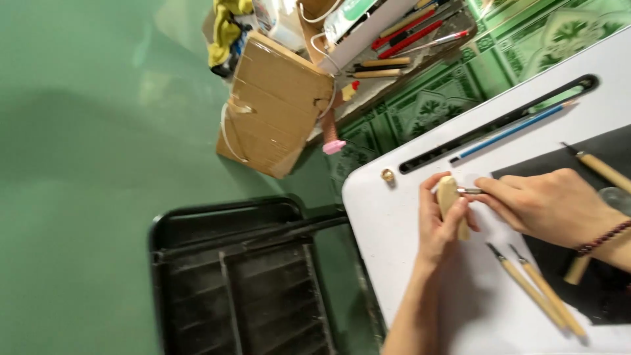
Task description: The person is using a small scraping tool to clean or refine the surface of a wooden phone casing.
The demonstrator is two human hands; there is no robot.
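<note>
The left hand (439,223) is closed around a small pale wooden block (449,200), holding it just above the white tabletop (394,223), while the right hand (549,204) pinches a slim metal-tipped carving tool (468,190) whose tip touches the block's upper end. Just below the right hand lie two wooden-handled carving tools (536,289) side by side, and above both hands a blue pencil (513,131) rests beside a long black slot. Under the right hand lies a dark mat (595,154), with another wooden-handled tool (605,171) on it.
</note>
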